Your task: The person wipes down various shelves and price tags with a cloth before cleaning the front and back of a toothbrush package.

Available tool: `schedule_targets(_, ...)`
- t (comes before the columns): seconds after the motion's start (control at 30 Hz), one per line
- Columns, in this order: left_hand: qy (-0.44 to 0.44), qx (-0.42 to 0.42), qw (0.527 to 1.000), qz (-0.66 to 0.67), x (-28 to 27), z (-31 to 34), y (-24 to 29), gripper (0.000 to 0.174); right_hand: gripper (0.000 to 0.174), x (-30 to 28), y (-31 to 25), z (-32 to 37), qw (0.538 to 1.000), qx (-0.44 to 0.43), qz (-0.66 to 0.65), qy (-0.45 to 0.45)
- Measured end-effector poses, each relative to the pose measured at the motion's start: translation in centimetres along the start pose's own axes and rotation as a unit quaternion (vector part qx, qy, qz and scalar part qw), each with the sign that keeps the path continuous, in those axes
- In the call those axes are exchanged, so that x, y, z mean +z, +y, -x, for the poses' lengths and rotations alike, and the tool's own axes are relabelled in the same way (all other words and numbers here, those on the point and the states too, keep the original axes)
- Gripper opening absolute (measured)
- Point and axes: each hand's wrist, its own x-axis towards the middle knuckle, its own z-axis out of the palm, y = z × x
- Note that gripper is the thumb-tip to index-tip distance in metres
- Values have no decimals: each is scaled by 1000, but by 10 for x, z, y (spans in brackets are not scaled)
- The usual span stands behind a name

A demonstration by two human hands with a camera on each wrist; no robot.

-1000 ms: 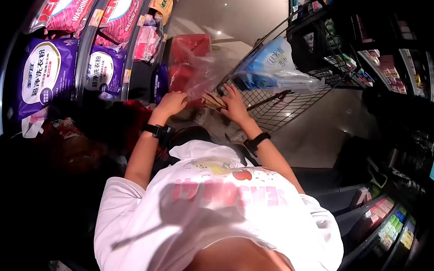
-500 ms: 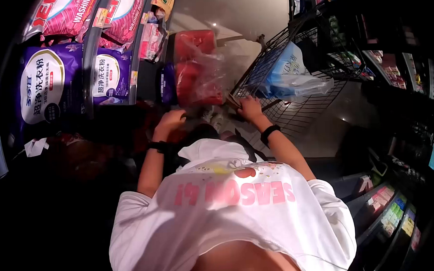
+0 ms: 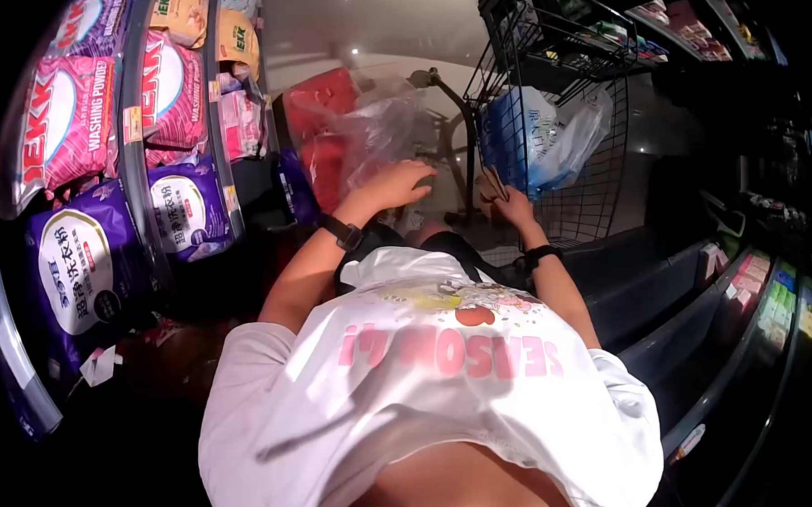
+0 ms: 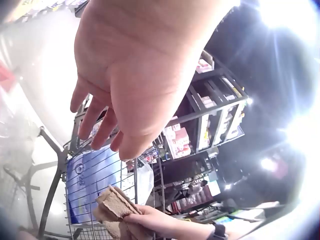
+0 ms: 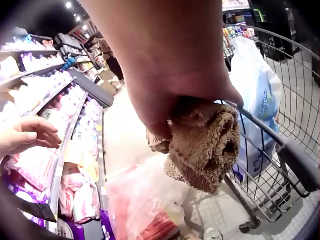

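My right hand [image 3: 516, 209] grips a folded brown fuzzy cloth [image 5: 205, 150] beside the shopping cart. In the left wrist view the fingers and thumb close on one edge of the cloth [image 4: 116, 205], and its folds hang below. My left hand [image 3: 394, 187] is held out over the floor with its fingers loosely extended and nothing in them. Its palm and spread fingers show large in the left wrist view. Just beyond it lie red items [image 3: 320, 103] under a crumpled clear plastic bag [image 3: 386, 118].
The wire shopping cart [image 3: 594, 204] stands at the right with a blue-and-white plastic package [image 3: 519, 135] inside. Shelves on the left carry pink washing powder bags [image 3: 67, 119] and purple ones [image 3: 85, 276]. Dark shelving [image 3: 643, 279] runs along the lower right.
My left hand has moved right and forward, toward the plastic bag. My right hand has shifted right with the cloth, and the view has turned so the cart appears more upright.
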Motion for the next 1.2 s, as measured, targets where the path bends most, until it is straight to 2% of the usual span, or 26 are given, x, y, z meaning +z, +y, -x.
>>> schedule_targets(0.03, -7, 2, 1000, 6, 2, -9, 1, 34, 33, 0, 13, -2, 998, -33, -4, 46)
schedule_targets(0.07, -14, 2, 1000, 12, 6, -16, 2, 35, 31, -5, 21, -4, 998, -47, -4, 45)
schedule_targets(0.2, -1, 0, 999, 40, 8, -33, 6, 41, 30, -32, 7, -5, 975, -132, -178, 11)
schedule_targets(0.23, -2, -10, 1000, 29, -3, -36, 18, 53, 29, -38, -6, -7, 966, -173, -190, 16)
schedule_targets(0.27, 35, 0, 998, 44, -2, -42, 21, 66, 28, -49, -23, -11, 958, -190, -212, -30)
schedule_targets(0.33, 66, -1, 998, 21, -16, -55, 36, 75, 28, -68, -62, -19, 937, -270, -219, -31)
schedule_targets(0.4, 62, 44, 995, 64, -25, -75, 39, 74, 28, -98, -101, -25, 920, -309, -230, -72)
schedule_targets(0.43, 77, 6, 991, 108, -24, -87, 34, 57, 29, -114, -117, -27, 893, -352, -274, -62)
schedule_targets(0.47, 100, -23, 987, 123, -36, -99, 42, 39, 34, -134, -121, -33, 910, -336, -212, -117)
schedule_targets(0.53, 177, -68, 976, 104, -48, -119, 41, 31, 38, -157, -124, -44, 877, -429, -212, 44)
schedule_targets(0.57, 237, -72, 961, 126, -52, -126, 43, 30, 42, -175, -120, -48, 876, -416, -224, 91)
schedule_targets(0.6, 299, -94, 943, 114, -53, -133, 40, 31, 44, -196, -119, -53, 857, -437, -161, 218)
schedule_targets(0.67, 330, -119, 926, 138, -62, -150, 30, 32, 46, -228, -118, -74, 851, -414, -88, 309)
schedule_targets(0.73, 330, -210, 920, 5, -77, -165, 53, 32, 50, -238, -118, -107, 858, -406, -25, 314)
schedule_targets(0.8, 314, -243, 918, 24, -79, -182, 51, 35, 56, -214, -108, -156, 862, -411, 57, 291)
schedule_targets(0.87, 350, -164, 921, 56, -74, -195, 38, 37, 51, -171, -83, -198, 864, -418, 107, 261)
schedule_targets(0.9, 349, -166, 921, 51, -76, -198, 38, 37, 37, -174, -86, -195, 907, -361, 153, 151)
schedule_targets(0.93, 347, -172, 921, 50, -79, -202, 37, 36, 25, -165, -84, -195, 892, -390, 96, 207)
schedule_targets(1.0, 342, -186, 919, 57, -76, -210, 38, 35, 24, -173, -77, -191, 915, -368, 116, 115)
schedule_targets(1.03, 354, -172, 918, 55, -75, -214, 40, 34, 19, -178, -72, -188, 908, -379, 109, 139)
schedule_targets(1.07, 331, -168, 927, 61, -74, -218, 32, 33, 16, -179, -67, -188, 909, -374, 62, 174)
schedule_targets(1.2, 303, -156, 938, 61, -76, -241, 46, 34, 16, -191, -48, -199, 909, -349, 60, 220)
